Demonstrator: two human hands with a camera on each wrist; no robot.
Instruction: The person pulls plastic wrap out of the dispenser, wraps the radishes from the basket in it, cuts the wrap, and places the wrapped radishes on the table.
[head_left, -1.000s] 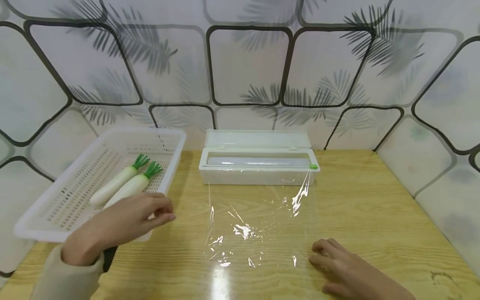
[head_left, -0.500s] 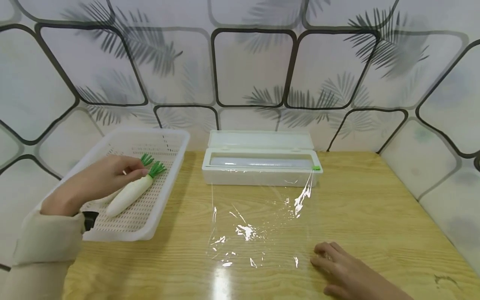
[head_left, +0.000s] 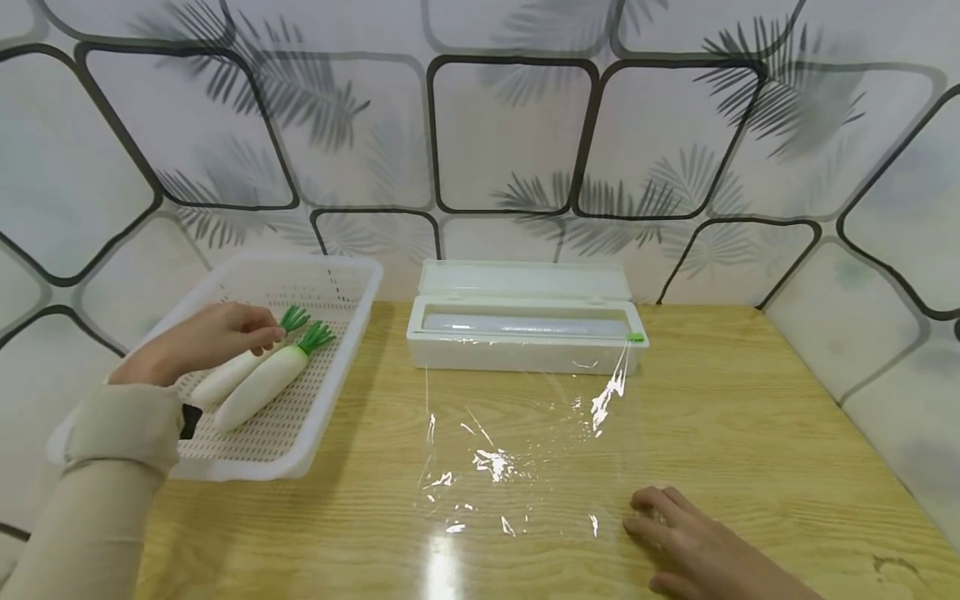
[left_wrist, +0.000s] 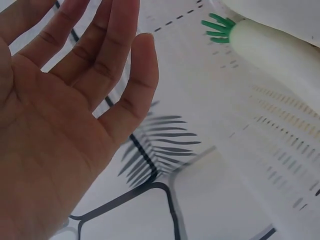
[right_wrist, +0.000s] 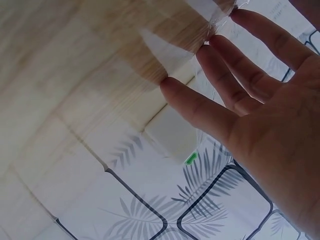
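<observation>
over basket [head_left: 327,392], l hand [head_left: 204,338] poss. touching radish [head_left: 225,377]

Pale leaf-patterned walls [head_left: 510,133], seemingly papered, wood-grain tabletop [head_left: 750,408], white glare [head_left: 442,571]

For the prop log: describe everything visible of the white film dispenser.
The film dispenser is a long, low white box, plastic by its look, standing on the table near the wall. Its lid is open, tipped back behind it. A pale roll shows in the rectangular opening. A green piece sits at the right end of the front edge. Clear film runs out over the front toward the person. Neither left hand nor right hand touches the box.
</observation>
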